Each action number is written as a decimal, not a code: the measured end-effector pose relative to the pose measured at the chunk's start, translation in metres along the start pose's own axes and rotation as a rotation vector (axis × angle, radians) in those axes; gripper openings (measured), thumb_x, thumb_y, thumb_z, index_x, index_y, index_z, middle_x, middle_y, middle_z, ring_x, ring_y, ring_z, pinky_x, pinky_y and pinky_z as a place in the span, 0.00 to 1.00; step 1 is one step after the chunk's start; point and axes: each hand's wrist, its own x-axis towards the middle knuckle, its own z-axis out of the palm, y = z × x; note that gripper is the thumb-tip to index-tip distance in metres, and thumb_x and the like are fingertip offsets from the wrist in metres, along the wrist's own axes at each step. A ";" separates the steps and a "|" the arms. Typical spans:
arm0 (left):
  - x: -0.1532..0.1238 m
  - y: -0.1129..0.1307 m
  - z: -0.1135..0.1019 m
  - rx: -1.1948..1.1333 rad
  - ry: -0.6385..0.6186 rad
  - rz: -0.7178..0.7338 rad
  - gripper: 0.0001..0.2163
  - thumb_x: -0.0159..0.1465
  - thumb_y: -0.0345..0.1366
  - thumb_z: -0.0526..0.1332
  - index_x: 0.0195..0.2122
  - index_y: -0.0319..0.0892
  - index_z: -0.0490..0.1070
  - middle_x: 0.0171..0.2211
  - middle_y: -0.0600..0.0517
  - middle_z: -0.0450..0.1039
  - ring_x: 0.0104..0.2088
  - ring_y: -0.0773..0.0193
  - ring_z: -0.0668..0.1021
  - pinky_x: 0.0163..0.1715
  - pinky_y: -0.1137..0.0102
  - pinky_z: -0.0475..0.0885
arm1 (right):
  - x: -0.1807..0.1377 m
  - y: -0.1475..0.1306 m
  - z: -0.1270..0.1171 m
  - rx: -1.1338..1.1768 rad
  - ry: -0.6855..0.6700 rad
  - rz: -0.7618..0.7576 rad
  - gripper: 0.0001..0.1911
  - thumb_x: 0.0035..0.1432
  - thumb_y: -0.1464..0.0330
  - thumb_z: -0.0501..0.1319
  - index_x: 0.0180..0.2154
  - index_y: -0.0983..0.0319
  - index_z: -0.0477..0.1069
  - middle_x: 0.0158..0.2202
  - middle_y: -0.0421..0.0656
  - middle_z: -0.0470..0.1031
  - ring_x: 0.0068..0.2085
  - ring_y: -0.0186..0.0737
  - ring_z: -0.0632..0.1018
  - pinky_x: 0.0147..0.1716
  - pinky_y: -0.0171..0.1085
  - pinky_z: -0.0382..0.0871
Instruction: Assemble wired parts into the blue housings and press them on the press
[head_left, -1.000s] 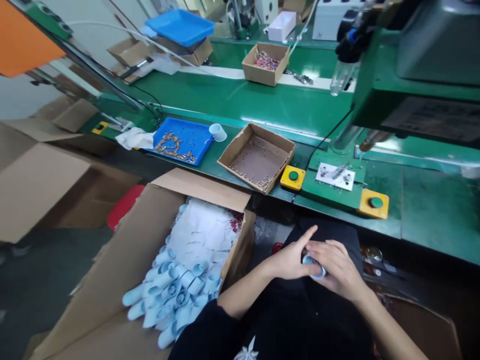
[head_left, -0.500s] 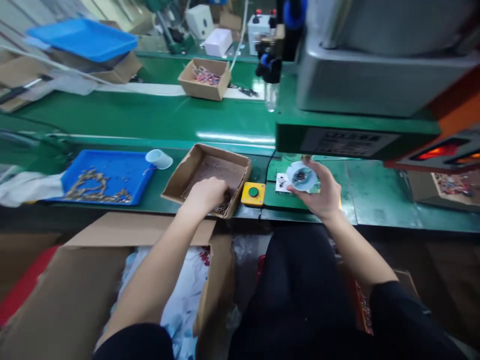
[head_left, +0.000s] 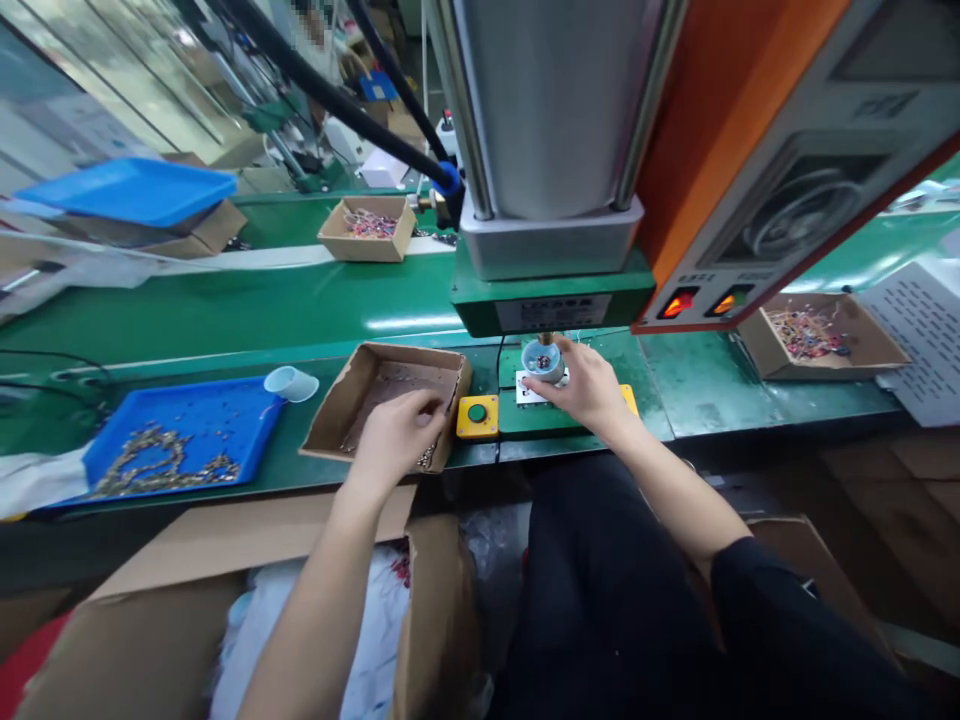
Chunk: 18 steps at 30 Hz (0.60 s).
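Note:
My left hand (head_left: 397, 437) is over the near right part of an open cardboard box (head_left: 322, 425) with small metal parts in its corner. Its fingers are curled, thumb against forefinger; anything between them is too small to make out. In my right hand (head_left: 589, 388) is a small pale blue plastic cup (head_left: 553, 375), gripped by its side between thumb and fingers. Small dark metal pieces lie inside it. The cup is just above a white plate (head_left: 529, 390) on the green press base, under the press head (head_left: 553, 300).
A yellow button box (head_left: 478, 417) with a green button stands between my hands. Left are a blue tray (head_left: 251, 420) of metal parts and a cup (head_left: 291, 384) on its side. Boxes of coloured wired parts (head_left: 806, 332) stand right and behind. A large carton (head_left: 157, 620) is below the bench edge.
The view has shifted, showing more of the press. The cup in my right hand has tipped more upright. My left fingers appear slightly higher out of the box.

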 end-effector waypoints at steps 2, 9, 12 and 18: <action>-0.006 0.016 0.006 -0.110 0.051 0.037 0.12 0.69 0.40 0.59 0.45 0.43 0.82 0.43 0.45 0.85 0.42 0.54 0.85 0.46 0.65 0.77 | -0.001 -0.003 0.003 -0.025 -0.018 0.068 0.34 0.59 0.47 0.72 0.56 0.61 0.70 0.40 0.49 0.82 0.40 0.52 0.83 0.40 0.45 0.79; -0.016 0.054 0.034 0.099 0.025 0.050 0.13 0.72 0.36 0.57 0.42 0.47 0.83 0.47 0.45 0.85 0.47 0.52 0.84 0.44 0.65 0.78 | -0.027 0.004 -0.010 0.002 -0.027 0.080 0.28 0.65 0.50 0.66 0.56 0.63 0.71 0.51 0.55 0.80 0.54 0.55 0.80 0.53 0.49 0.75; -0.023 0.059 0.039 0.144 0.092 0.094 0.15 0.73 0.36 0.55 0.42 0.46 0.84 0.46 0.43 0.85 0.46 0.50 0.84 0.42 0.65 0.77 | -0.060 0.024 -0.030 -0.034 0.155 0.095 0.17 0.69 0.58 0.62 0.51 0.63 0.74 0.47 0.53 0.81 0.52 0.51 0.79 0.56 0.50 0.72; -0.017 0.054 0.048 0.237 0.191 0.112 0.19 0.72 0.42 0.53 0.37 0.46 0.84 0.36 0.43 0.85 0.32 0.50 0.84 0.29 0.64 0.73 | -0.110 0.048 -0.033 -0.170 0.252 0.031 0.07 0.59 0.63 0.65 0.36 0.59 0.75 0.33 0.41 0.80 0.38 0.40 0.80 0.55 0.46 0.69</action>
